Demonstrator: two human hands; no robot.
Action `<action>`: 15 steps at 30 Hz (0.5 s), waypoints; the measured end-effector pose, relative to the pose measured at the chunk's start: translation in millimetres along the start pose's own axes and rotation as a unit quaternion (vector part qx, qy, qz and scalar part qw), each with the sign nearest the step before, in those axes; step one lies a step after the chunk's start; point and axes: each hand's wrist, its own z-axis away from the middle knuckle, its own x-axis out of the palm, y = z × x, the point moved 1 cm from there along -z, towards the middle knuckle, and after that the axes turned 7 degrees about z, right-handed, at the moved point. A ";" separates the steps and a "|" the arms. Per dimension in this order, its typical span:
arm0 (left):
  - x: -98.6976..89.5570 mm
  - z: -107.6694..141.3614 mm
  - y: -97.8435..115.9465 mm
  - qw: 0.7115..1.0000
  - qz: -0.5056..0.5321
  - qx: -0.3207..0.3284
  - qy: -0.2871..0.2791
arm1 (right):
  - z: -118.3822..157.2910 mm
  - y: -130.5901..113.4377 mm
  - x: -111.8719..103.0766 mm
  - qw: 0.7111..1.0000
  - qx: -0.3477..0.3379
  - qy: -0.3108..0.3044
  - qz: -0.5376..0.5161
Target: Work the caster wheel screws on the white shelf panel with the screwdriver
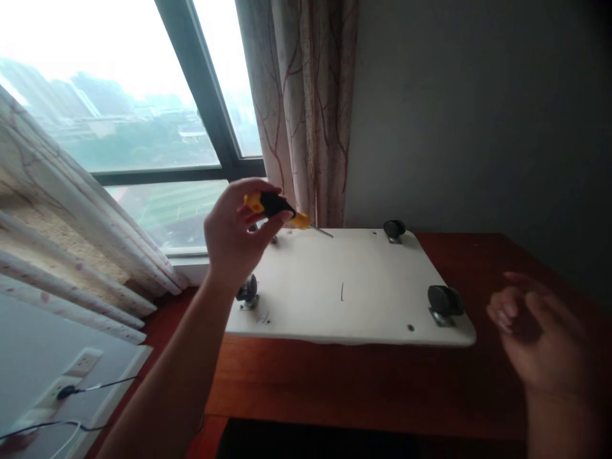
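My left hand point(236, 233) is closed around the yellow and black handle of a screwdriver point(277, 205). Its thin metal shaft points right and slightly down, above a white board point(310, 287). Off the board's right end, my right hand point(535, 325) hangs in the air, slightly blurred. Most of its fingers are curled in while one finger reaches out; whatever they hold, if anything, is hidden. Black casters stand on the board at the back right point(394, 229), front right point(444, 301) and front left point(247, 290). The back left corner is largely covered by my left hand.
The board lies on a reddish-brown wooden table point(344, 376). A window point(157, 127) with curtains point(310, 108) is at the left and back, beside a grey wall point(478, 115). Lower left, a plug with a cable sits in a wall socket point(57, 392). Something dark point(315, 440) shows at the bottom edge.
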 end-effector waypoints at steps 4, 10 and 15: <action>20.8 78.8 34.3 0.997 0.053 0.024 0.052 | 84.6 -8.2 29.8 0.983 0.055 -0.171 0.048; 37.1 186.9 63.5 0.992 0.114 -0.050 0.014 | 169.9 28.6 77.3 0.908 0.215 -0.358 0.039; 40.4 239.2 77.3 0.992 0.099 -0.056 -0.048 | 206.4 42.7 97.5 0.938 0.268 -0.220 0.018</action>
